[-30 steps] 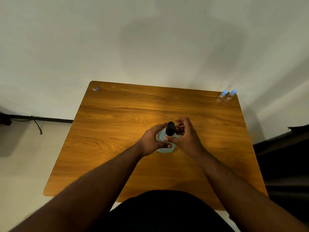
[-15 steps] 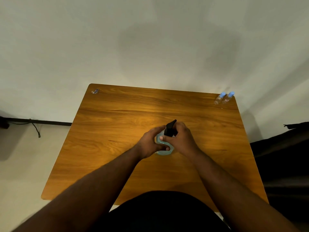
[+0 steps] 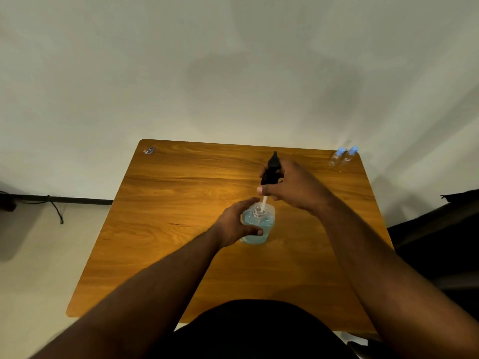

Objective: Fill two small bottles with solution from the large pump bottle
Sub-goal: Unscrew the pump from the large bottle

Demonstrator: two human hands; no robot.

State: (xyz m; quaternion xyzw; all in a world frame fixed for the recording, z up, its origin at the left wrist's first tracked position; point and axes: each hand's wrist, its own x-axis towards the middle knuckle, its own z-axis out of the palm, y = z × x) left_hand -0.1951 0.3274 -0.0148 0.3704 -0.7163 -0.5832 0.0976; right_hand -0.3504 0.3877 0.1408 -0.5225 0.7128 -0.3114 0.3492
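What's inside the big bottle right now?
The large bottle holds blue liquid, and the white dip tube of the lifted black pump head still dips into its open neck. The left hand covers its left side, hiding the fill level there.

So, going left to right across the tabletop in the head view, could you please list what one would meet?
Small wrapped item at the far left corner → left hand on the large bottle → right hand lifting the pump head → two small blue-capped bottles.
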